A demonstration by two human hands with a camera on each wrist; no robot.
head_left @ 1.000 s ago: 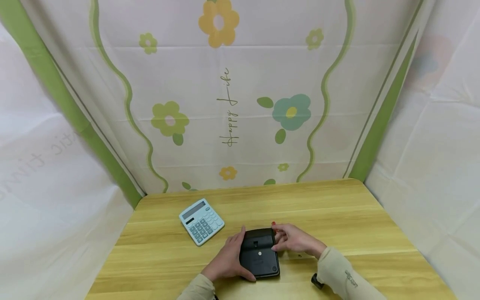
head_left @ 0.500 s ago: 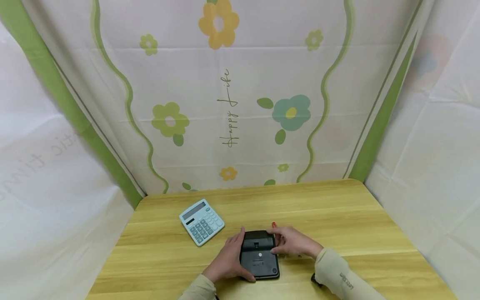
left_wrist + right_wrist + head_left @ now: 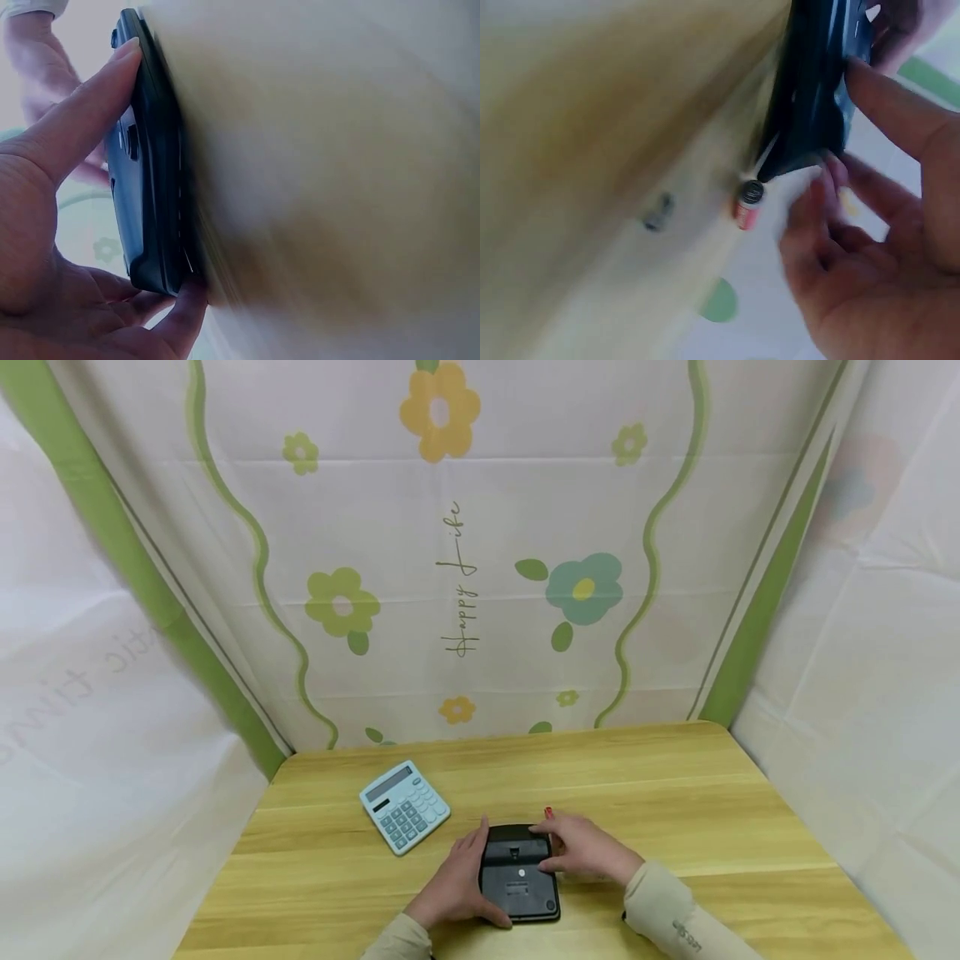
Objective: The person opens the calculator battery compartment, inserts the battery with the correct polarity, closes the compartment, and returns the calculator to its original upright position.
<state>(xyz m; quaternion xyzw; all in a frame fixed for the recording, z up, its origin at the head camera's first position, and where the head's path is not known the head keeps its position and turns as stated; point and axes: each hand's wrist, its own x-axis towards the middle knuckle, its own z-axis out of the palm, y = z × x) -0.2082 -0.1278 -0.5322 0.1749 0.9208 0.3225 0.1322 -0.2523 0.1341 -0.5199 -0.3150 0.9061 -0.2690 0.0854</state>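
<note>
A black calculator (image 3: 517, 893) lies face down near the table's front, its recessed back and a small round pale spot showing. My left hand (image 3: 455, 878) grips its left side, thumb at the near edge and fingers at the far left corner; the left wrist view shows this calculator (image 3: 142, 187) between thumb and fingers. My right hand (image 3: 588, 850) holds the upper right side, with thumb and index finger on the back, and its other fingers are curled beneath. Beside the calculator's end stands a small red-and-black battery (image 3: 748, 204), partly hidden behind the right fingers in the head view.
A light blue calculator (image 3: 405, 807) lies face up, farther back to the left. A small blurred greyish item (image 3: 658, 212) rests on the wooden table (image 3: 675, 793) near the battery. Flower-patterned cloth (image 3: 480, 568) encloses the back and sides.
My right hand has shifted slightly left and toward me, its index finger now farther over the calculator's upper right corner. The left hand keeps its grip.
</note>
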